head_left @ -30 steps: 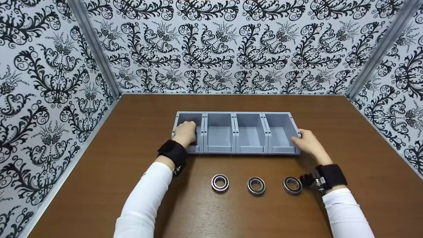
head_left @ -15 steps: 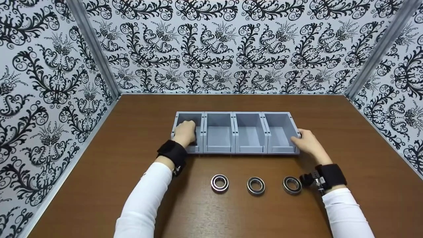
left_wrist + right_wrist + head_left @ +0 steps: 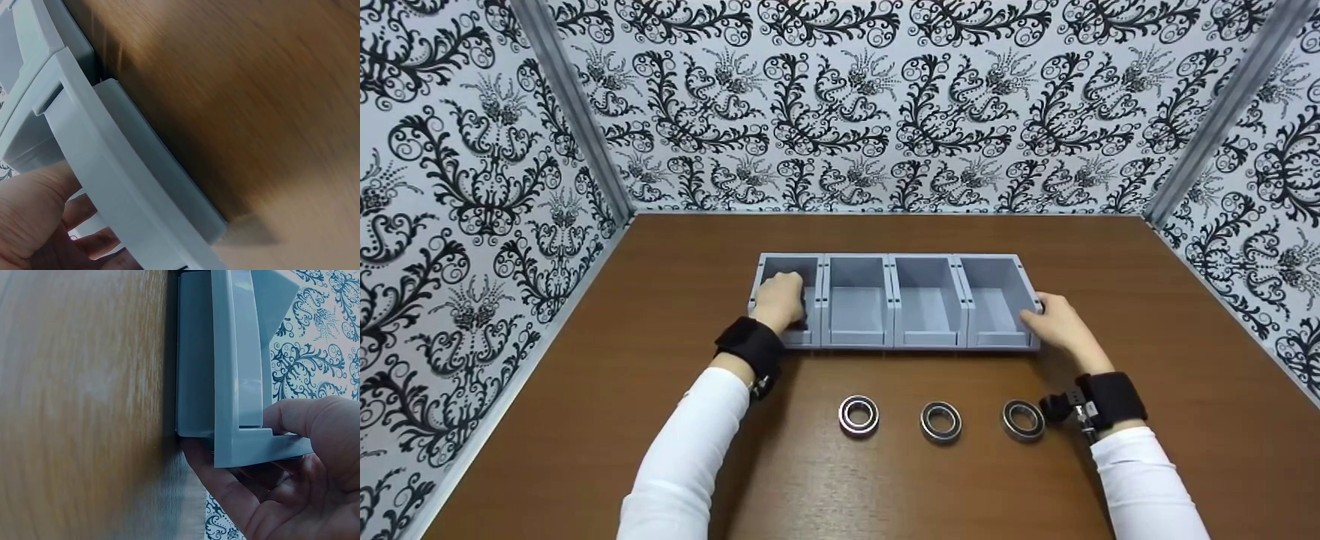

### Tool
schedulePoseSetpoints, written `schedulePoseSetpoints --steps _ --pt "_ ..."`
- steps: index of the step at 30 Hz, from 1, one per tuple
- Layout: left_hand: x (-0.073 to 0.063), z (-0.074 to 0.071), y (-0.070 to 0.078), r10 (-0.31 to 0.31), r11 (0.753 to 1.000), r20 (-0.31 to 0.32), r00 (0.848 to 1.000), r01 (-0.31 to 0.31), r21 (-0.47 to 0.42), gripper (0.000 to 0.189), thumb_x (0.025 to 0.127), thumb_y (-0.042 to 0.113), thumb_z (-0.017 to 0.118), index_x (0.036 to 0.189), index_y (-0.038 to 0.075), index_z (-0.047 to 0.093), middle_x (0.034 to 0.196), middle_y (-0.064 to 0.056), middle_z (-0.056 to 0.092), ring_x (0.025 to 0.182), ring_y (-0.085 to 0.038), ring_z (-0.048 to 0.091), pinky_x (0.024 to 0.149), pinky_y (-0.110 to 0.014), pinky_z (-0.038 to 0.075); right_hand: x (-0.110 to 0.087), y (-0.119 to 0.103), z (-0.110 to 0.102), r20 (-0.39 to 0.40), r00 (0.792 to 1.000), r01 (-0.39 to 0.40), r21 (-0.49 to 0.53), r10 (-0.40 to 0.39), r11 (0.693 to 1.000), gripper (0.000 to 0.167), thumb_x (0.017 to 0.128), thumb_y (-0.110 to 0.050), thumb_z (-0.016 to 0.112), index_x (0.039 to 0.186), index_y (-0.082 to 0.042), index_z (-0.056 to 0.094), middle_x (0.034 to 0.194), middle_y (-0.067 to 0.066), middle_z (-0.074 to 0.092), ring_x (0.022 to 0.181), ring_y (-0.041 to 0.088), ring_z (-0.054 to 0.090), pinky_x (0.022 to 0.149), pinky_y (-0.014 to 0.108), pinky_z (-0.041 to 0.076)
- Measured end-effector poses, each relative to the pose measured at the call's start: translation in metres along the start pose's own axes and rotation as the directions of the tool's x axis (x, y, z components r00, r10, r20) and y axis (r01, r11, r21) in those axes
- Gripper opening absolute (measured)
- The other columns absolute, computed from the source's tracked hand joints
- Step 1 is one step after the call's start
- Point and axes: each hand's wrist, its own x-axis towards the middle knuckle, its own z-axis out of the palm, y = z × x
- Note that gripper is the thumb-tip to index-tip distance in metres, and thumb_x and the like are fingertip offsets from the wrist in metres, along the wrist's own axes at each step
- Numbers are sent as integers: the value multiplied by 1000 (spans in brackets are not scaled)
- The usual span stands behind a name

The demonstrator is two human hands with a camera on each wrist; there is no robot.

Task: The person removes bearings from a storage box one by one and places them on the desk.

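Four-compartment grey plastic bins stand joined in a row. My left hand [image 3: 780, 298] reaches down into the leftmost bin [image 3: 799, 339] with its fingers bent. In the left wrist view the thumb and fingers pass behind the bin's front wall [image 3: 107, 163]. A dark patch shows under the hand, and I cannot tell whether the fingers hold something. At the other end my right hand [image 3: 1057, 319] grips the side wall of the rightmost bin [image 3: 997, 341]. Its thumb [image 3: 289, 417] lies inside that wall and its fingers [image 3: 225, 492] outside.
Three ball bearings lie spaced out in front of the bins: a left one [image 3: 845, 422], a middle one [image 3: 926, 429] and a right one [image 3: 1009, 427], close to the right wrist camera [image 3: 1057, 407]. The wooden table [image 3: 607, 405] meets patterned walls [image 3: 840, 112] behind and at both sides.
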Motion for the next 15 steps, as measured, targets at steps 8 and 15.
schedulePoseSetpoints --steps 8,15 --pt "-2 -5 1 4 1000 5 1000 -4 -11 5 90 1 70 93 -3 71 107 -24 75 95 -41 73 79 -52 59 0 0 0 14 1000 -13 7 13 1000 42 96 -2 53 128 24 54 116 39 64 97 37 63 86 47 52" --pt "-3 -6 0 -1 1000 5 1000 1 -9 5 88 0 70 92 -3 70 105 -23 75 92 -38 72 78 -51 58 1 0 1 8 1000 -10 0 10 1000 41 95 -3 54 126 23 55 113 37 65 94 36 63 83 42 51"
